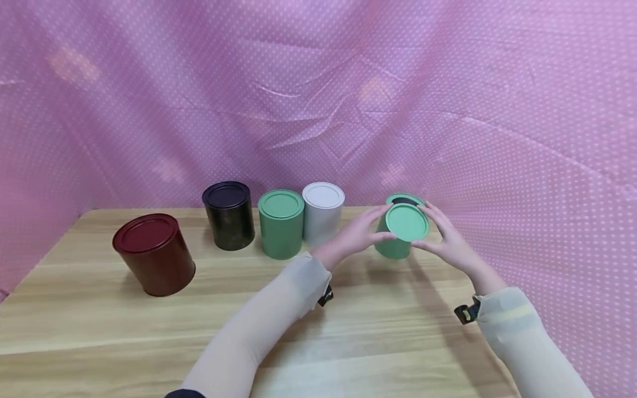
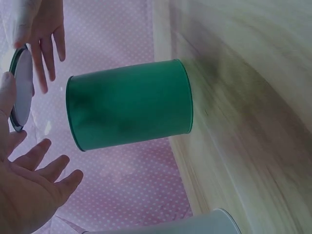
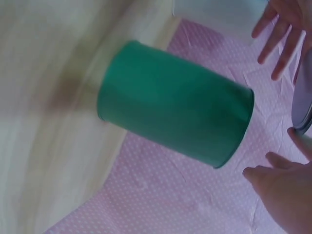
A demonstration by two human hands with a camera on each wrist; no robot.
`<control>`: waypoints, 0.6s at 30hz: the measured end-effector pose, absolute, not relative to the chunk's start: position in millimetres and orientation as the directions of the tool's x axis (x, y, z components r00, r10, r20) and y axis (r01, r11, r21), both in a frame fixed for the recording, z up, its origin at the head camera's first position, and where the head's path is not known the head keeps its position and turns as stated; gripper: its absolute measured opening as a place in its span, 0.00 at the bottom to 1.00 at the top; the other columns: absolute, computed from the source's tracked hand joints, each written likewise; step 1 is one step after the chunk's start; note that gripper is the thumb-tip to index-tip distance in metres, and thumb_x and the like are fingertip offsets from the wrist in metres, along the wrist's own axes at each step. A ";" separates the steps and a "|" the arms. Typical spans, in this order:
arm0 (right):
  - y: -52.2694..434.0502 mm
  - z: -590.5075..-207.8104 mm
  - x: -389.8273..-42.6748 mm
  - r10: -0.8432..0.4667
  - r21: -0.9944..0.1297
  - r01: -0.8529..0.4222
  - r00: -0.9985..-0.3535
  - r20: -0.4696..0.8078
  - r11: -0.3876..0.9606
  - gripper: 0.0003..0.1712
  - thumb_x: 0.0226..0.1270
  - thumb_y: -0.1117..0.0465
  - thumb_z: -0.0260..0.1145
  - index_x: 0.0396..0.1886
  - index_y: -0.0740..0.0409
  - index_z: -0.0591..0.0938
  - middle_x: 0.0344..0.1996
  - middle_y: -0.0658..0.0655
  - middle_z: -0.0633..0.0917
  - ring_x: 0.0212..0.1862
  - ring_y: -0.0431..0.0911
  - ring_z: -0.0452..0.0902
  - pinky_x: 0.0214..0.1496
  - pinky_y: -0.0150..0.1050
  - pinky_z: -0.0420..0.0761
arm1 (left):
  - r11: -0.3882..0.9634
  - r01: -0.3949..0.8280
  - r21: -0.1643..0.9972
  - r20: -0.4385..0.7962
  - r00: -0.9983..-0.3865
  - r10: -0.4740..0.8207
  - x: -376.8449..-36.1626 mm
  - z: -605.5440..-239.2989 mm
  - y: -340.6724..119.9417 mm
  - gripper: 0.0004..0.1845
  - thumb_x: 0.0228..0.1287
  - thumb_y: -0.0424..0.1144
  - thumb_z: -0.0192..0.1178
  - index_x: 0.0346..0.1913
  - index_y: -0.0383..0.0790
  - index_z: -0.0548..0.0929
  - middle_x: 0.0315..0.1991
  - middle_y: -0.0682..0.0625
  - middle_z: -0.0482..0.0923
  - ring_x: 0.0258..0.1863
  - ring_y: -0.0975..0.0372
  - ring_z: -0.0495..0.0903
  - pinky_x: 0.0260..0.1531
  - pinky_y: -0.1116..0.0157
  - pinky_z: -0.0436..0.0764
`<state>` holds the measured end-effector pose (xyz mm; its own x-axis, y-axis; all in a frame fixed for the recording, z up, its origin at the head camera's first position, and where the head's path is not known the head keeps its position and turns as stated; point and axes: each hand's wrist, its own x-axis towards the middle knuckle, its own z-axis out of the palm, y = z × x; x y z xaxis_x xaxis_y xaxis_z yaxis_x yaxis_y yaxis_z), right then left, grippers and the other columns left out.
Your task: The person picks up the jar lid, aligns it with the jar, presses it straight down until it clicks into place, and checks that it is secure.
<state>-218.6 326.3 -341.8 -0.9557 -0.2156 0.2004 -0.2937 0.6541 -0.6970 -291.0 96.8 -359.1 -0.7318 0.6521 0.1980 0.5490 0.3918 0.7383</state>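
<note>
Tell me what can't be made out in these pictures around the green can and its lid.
- Inside of the open green can: in the head view the lid covers most of the opening; both wrist views show only its side.
- White can: cut off by the frame edge in both wrist views.
- Left hand and right hand: their grip on the lid's rim is partly hidden in the head view; wrist views crop the fingers.

Pink white-dotted cloth [image 1: 497, 110] hangs behind a light wooden table [image 1: 398, 331].

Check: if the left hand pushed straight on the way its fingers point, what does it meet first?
Probably the right hand: the left hand points across the round green lid held between both, above the open green tin. Depth unclear.
</note>
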 end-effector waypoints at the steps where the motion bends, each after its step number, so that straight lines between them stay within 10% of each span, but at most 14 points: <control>1: 328.5 -340.2 -220.5 -0.221 -0.709 -0.297 -0.955 0.200 0.640 0.48 0.60 0.66 0.70 0.76 0.62 0.54 0.76 0.69 0.42 0.75 0.70 0.34 0.68 0.74 0.43 | 0.384 0.541 0.748 0.199 -0.735 0.648 -291.5 -358.4 98.7 0.43 0.61 0.53 0.64 0.76 0.51 0.56 0.75 0.48 0.57 0.74 0.54 0.57 0.70 0.48 0.62; 18: 350.1 -334.3 -252.3 -0.133 -0.872 -0.133 -0.988 0.079 0.471 0.46 0.68 0.58 0.64 0.78 0.50 0.49 0.78 0.58 0.37 0.77 0.61 0.35 0.74 0.63 0.45 | 0.357 0.493 0.793 0.205 -0.769 0.606 -322.1 -351.4 127.8 0.40 0.64 0.54 0.60 0.76 0.52 0.57 0.75 0.48 0.57 0.74 0.55 0.58 0.71 0.49 0.60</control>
<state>-252.3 350.1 -334.3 -0.9879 -0.1333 0.0789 -0.1332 0.4710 -0.8720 -322.1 127.8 -351.4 -0.7687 0.6058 0.2054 0.4932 0.3570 0.7933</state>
